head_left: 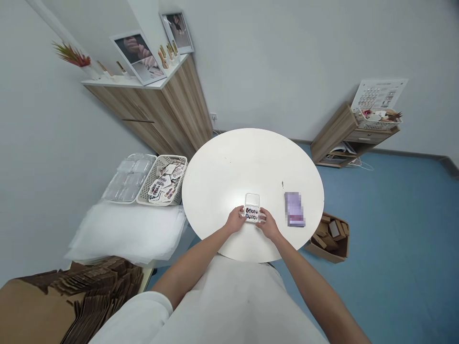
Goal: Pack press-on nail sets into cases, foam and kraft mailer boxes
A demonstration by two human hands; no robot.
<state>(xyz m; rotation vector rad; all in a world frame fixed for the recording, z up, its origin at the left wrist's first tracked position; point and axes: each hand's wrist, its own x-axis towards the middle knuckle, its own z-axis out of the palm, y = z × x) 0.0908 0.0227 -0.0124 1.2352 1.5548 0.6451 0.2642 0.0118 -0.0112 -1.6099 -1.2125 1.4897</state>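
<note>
Clear glossy plastic case [252, 206]; smooth matt white table [229, 181]; wood-grain cabinet [161, 114].

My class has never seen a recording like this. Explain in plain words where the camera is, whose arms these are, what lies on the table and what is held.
No machine here: a person wears one camera on the head, looking forward and down, so both arms are their own. The left hand and right hand grip opposite sides of a small clear box, lid open, with small dark pieces inside. It rests on a round white table. To its right lies a blurred purple item. A basket of cards stands beside the table, on the left.
</note>
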